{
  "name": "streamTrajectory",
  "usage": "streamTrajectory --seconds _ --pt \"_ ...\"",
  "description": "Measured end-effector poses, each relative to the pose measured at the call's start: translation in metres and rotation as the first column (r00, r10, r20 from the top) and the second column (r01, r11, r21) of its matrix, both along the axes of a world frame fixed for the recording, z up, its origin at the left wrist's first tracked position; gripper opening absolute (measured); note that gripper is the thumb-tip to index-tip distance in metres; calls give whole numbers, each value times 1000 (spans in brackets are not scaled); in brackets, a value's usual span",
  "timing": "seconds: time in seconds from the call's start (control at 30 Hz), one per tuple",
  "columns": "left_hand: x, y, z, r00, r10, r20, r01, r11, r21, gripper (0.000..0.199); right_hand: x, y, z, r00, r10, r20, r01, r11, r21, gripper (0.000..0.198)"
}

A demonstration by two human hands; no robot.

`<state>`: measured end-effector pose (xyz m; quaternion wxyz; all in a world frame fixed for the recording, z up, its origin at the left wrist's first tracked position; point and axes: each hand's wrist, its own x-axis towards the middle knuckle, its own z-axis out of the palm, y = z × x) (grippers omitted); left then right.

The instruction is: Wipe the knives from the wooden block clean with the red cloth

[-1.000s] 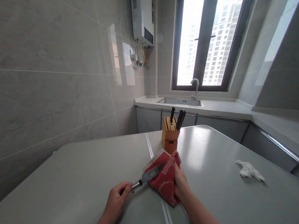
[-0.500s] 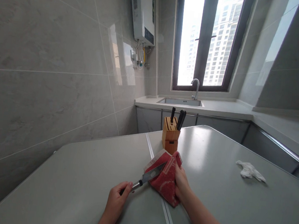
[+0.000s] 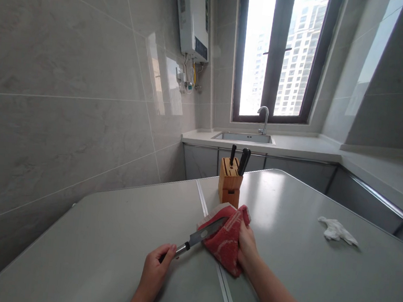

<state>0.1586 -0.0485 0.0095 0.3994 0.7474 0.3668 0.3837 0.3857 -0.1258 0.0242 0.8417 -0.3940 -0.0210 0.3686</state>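
My left hand (image 3: 156,266) is closed round the handle of a kitchen knife (image 3: 197,237), whose blade points up and to the right. A red cloth (image 3: 226,242) with pale markings is folded about the far part of the blade, so the tip is hidden. Gripping that cloth from its right side is my right hand (image 3: 247,247), with most of its fingers out of sight behind the fabric. Just beyond the cloth stands a wooden knife block (image 3: 230,180) holding black-handled tools.
The pale table (image 3: 112,242) has a metal seam (image 3: 225,288) down its middle. A crumpled white tissue (image 3: 337,231) lies on the right. Behind the table are a counter with a sink (image 3: 244,137) and a faucet (image 3: 263,119). A tiled wall (image 3: 63,131) rises on the left.
My right hand and the cloth have shifted slightly to the right along the blade. My left hand with the knife has moved a little to the left.
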Motion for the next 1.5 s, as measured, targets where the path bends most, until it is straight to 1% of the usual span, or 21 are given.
streamTrajectory --seconds 0.1,0.33,0.5,0.67,0.87,1.1,1.2,1.33,1.5 --pt "0 1 -1 1000 8 8 -7 1000 -19 40 0 1 0 1000 10 -28 -11 1000 -9 36" --pt "-2 3 -5 999 2 37 0 999 -47 40 -4 -1 4 995 94 -24 -94 996 6 34" --pt "-1 4 -6 999 7 47 -3 997 -73 41 -6 2 -2 987 158 -21 -156 986 58 32" --pt "-1 4 -5 998 12 57 -8 997 -76 39 -9 3 -6 975 222 -4 -222 973 68 29" --pt "1 2 -4 998 8 61 -4 998 -56 39 -10 2 -4 973 233 1 -232 969 81 29" --pt "0 2 -4 1000 -24 7 24 1000 -12 40 -11 2 0 973 229 -6 -228 968 104 30" --pt "-1 3 -5 1000 -29 -10 29 1000 0 39 -11 2 -1 968 251 -7 -249 962 117 30" --pt "-1 4 -6 999 -29 -17 29 1000 8 39 -11 2 -2 965 264 -3 -262 958 117 30" --pt "0 3 -6 1000 -22 -11 23 1000 19 38 -13 0 1 966 260 0 -259 960 105 31"
